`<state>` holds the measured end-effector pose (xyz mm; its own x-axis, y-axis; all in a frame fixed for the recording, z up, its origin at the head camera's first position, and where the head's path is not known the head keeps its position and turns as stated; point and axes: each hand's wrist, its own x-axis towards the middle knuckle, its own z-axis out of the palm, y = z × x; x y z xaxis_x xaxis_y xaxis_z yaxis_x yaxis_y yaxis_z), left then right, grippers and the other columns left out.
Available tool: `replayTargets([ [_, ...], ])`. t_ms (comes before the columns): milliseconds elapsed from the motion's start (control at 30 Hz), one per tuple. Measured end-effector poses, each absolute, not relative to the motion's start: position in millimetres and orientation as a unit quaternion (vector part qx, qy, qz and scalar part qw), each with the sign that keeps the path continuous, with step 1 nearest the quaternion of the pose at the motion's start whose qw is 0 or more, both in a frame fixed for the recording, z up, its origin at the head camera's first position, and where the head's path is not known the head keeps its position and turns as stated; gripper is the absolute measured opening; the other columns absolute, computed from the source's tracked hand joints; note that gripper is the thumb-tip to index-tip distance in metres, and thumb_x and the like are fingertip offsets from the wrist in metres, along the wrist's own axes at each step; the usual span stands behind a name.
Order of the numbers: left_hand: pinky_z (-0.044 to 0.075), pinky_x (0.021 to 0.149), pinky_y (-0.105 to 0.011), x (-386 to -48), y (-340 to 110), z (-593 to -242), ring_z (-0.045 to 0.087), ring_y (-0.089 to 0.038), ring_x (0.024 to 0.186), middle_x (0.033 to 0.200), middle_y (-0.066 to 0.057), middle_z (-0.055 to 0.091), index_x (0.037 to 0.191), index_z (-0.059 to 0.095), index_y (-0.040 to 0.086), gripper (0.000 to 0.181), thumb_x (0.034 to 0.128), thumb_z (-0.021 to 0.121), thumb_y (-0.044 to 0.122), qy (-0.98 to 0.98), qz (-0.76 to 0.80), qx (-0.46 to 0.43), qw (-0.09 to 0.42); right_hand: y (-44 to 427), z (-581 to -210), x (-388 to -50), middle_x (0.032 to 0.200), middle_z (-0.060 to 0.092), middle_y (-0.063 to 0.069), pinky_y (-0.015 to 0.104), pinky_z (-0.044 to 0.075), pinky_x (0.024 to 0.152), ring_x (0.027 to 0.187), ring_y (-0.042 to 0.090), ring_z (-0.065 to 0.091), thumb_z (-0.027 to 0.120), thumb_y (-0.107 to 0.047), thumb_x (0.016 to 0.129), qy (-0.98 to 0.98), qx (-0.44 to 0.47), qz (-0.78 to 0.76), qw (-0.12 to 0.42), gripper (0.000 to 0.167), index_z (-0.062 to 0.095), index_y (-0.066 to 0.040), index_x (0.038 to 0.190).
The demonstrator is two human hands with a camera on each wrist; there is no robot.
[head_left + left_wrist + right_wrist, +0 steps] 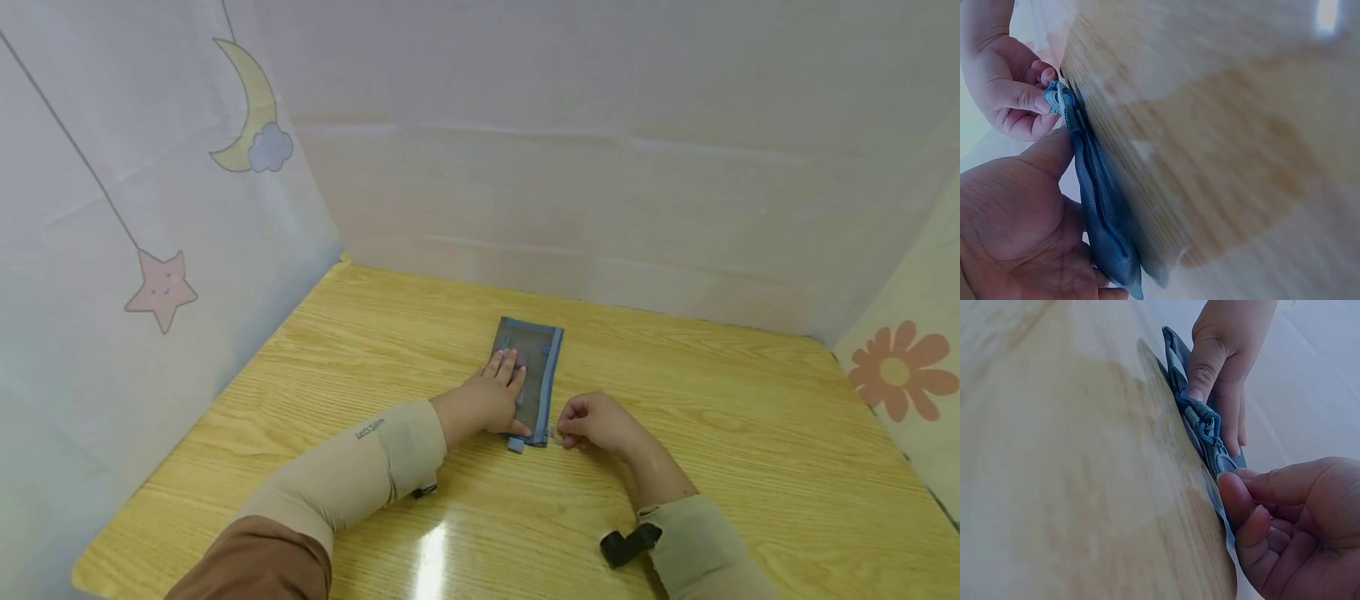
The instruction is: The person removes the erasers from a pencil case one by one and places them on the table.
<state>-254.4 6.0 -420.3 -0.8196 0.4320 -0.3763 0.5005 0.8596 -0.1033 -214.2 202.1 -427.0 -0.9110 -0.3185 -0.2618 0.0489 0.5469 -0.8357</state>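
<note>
A blue-grey mesh zipper pouch (536, 379) lies on the table, its blue zipper edge to the right. Through the mesh, small items show faintly; their kind is unclear. My left hand (491, 404) presses on the pouch with its fingers spread and the thumb near the closest edge. At the pouch's near right corner, my right hand (597, 423) pinches a thin pale loop (1227, 461) at the zipper's end between thumb and forefinger. Bunched blue fabric (1202, 419) stands at that end in the right wrist view.
The wood-grain table (375, 333) meets a pale cloth backdrop (562, 167) at the back and sides. A small fabric tab (516, 445) sticks out from the pouch's near edge. Black wrist cameras (630, 546) are strapped to the sleeves.
</note>
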Motion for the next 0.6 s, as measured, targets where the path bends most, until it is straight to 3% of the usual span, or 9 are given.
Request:
replayTargets([
  [200,0.013,0.110,-0.041,-250.1,5.1,-413.9,-0.014,-0.031,0.137,0.148,-0.012,-0.021,0.146,-0.003,0.017,0.100,0.0764,0.039,0.074,0.946,-0.099,0.248,0.183,198.8,-428.7,-216.0,0.071,0.063,0.007,0.030,0.046,0.054,0.064,0.017,0.061,0.058,-0.006,0.088,0.867,-0.058,-0.461,0.182,0.010,0.062,0.001,0.083],
  [600,0.012,0.110,-0.040,-250.8,4.3,-415.4,-0.015,-0.030,0.137,0.149,-0.010,-0.022,0.147,-0.002,0.019,0.102,0.0723,0.036,0.078,0.947,-0.098,0.242,0.187,195.0,-430.2,-222.2,0.071,0.063,0.007,0.029,0.048,0.055,0.062,0.016,0.061,0.059,-0.005,0.087,0.884,-0.023,-0.447,0.137,0.008,0.062,0.000,0.081],
])
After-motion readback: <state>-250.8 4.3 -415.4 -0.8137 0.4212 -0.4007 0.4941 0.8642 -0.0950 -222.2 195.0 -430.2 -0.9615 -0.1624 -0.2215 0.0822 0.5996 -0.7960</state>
